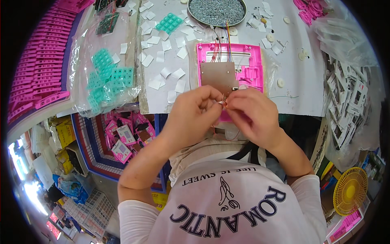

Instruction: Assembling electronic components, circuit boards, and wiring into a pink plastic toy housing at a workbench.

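A pink plastic housing point(256, 55) lies on the white-covered table in front of me, with a brown circuit board point(217, 75) over its left part. Thin coloured wires point(228, 38) run up from it toward the far side. At the housing's near edge my left hand point(195, 107) and my right hand point(254, 114) meet, fingertips pinched close together. Between them are thin wires and a small whitish piece, too small to make out. A thin red wire point(233, 138) hangs below the fingers. The near part of the housing is hidden behind my hands.
A round metal tray of screws point(217, 12) stands at the back. White paper squares point(164, 44) and turquoise rubber keypads point(168, 23), point(109, 77) lie to the left. Stacked pink housings point(44, 53) fill the far left. White plastic parts point(353, 101) lie right; a blue crate point(97, 148) stands below left.
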### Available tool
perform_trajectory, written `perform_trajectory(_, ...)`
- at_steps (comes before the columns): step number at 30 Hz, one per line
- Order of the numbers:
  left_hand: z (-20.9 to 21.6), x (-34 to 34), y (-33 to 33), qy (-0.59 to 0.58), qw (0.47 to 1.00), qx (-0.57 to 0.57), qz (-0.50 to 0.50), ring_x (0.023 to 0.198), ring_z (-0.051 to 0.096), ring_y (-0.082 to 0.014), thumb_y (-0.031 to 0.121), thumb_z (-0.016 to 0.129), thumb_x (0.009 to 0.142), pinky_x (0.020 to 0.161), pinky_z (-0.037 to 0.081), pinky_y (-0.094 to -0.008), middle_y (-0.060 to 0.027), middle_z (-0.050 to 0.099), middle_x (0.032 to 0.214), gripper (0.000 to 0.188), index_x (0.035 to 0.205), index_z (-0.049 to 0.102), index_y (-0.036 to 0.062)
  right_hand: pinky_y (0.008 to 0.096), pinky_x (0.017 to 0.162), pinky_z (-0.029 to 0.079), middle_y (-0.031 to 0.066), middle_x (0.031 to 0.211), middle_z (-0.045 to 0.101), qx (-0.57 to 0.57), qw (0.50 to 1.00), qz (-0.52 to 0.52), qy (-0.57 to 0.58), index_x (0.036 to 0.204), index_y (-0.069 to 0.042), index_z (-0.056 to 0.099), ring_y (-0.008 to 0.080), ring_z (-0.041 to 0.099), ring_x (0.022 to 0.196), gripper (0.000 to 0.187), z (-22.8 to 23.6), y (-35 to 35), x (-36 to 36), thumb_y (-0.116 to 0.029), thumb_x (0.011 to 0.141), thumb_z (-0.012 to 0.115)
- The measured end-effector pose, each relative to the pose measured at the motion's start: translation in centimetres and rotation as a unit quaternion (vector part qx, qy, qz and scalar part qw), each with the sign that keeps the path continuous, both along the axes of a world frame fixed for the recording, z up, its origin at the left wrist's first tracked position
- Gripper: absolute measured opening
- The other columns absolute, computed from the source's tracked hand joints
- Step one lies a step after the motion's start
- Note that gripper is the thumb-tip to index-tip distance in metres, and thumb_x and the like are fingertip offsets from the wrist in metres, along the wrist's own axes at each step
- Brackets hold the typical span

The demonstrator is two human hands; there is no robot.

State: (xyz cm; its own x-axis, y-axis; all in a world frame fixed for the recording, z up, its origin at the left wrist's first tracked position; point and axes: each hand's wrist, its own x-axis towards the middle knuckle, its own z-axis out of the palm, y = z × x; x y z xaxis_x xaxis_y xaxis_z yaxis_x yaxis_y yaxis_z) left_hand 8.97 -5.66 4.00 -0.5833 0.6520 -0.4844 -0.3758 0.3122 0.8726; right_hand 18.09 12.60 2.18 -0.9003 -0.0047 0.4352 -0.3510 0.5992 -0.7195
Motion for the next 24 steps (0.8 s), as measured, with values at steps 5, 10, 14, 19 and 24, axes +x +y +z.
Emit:
perform_trajectory(5, 1.1, -4.5, 0.5, -0.193, 0.978, -0.020, -0.083, 0.069, 0.072, -0.0137, 0.013, 0.062, 0.101, 0.061, 0.059, -0.0249, -0.0075, 0.072, 0.089, 0.018, 0.108, 0.069, -0.0019, 0.0330, 0.063, 0.055, 0.0103, 0.100, 0.069, 0.080, 0.994, 0.045, 0.061, 0.098, -0.002, 0.070, 0.0258, 0.067, 0.079, 0.023, -0.2, 0.2, -0.3, -0.006, 0.076, 0.077)
perform_trajectory(10, 0.7, -5.7, 0.8, -0.051, 0.979, -0.033, -0.196, 0.071, 0.071, -0.0127, 0.008, 0.067, 0.096, 0.061, 0.058, -0.0277, -0.0064, 0.072, 0.083, 0.015, 0.105, 0.070, -0.0031, 0.0315, 0.061, 0.055, 0.0071, 0.099, 0.067, 0.131, 0.987, 0.062, 0.072, 0.095, -0.005, 0.071, 0.0245, 0.065, 0.084, 0.022, -0.9, 0.6, -0.7, -0.009, 0.073, 0.074)
perform_trajectory(14, 0.5, -4.2, 0.6, 0.316, 0.924, -0.012, -0.216, 0.070, 0.071, -0.0209, 0.000, 0.069, 0.086, 0.062, 0.055, -0.0327, -0.0117, 0.070, 0.079, 0.015, 0.101, 0.070, -0.0019, 0.0312, 0.060, 0.054, 0.0043, 0.097, 0.066, 0.194, 0.977, 0.065, 0.056, 0.094, -0.006, 0.072, 0.0237, 0.063, 0.090, 0.024, -1.0, 0.6, -0.8, -0.011, 0.070, 0.070)
perform_trajectory(19, -0.7, -3.1, -0.1, 0.513, 0.832, 0.020, -0.209, 0.072, 0.064, -0.0364, -0.002, 0.069, 0.082, 0.064, 0.052, -0.0415, -0.0146, 0.064, 0.079, 0.011, 0.091, 0.063, 0.0012, 0.0301, 0.061, 0.053, 0.0012, 0.089, 0.060, 0.233, 0.969, 0.080, 0.030, 0.092, -0.007, 0.072, 0.0219, 0.060, 0.089, 0.026, -0.9, 0.1, -1.1, -0.013, 0.068, 0.068)
perform_trajectory(24, -1.2, -3.1, -0.6, 0.528, 0.824, 0.023, -0.205, 0.074, 0.063, -0.0368, 0.000, 0.071, 0.083, 0.064, 0.051, -0.0442, -0.0135, 0.063, 0.081, 0.016, 0.095, 0.061, 0.0032, 0.0296, 0.063, 0.054, 0.0000, 0.086, 0.057, 0.267, 0.961, 0.069, 0.033, 0.091, -0.008, 0.072, 0.0208, 0.060, 0.087, 0.025, -1.1, -0.5, -1.5, -0.014, 0.067, 0.068)
